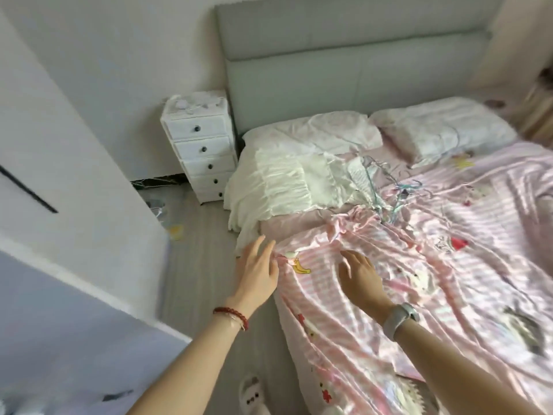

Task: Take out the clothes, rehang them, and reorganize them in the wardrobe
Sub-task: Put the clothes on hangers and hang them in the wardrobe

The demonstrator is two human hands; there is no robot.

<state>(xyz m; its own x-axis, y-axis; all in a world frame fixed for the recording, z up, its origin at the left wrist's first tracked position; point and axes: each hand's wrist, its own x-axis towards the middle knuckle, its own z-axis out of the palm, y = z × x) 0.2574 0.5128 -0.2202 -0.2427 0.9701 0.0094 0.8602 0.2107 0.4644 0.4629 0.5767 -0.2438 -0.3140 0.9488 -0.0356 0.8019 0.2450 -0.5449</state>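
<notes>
A cream ruffled garment (278, 187) lies spread over the left edge of the bed, below the pillows. Beside it on the pink striped blanket (434, 265) sits a tangle of thin wire hangers (398, 190). My left hand (258, 271) reaches forward with straight fingers at the blanket's left edge, just below the garment's hem. My right hand (360, 272) hovers over or rests on the blanket, fingers relaxed and holding nothing. A white wardrobe door (74, 163) stands at the left.
A white drawer unit (203, 148) stands between the wall and the grey headboard (344, 70). Two white pillows (443, 127) lie at the head of the bed. Small clutter (175, 230) lies on the floor strip; a slipper (251, 393) is near my feet.
</notes>
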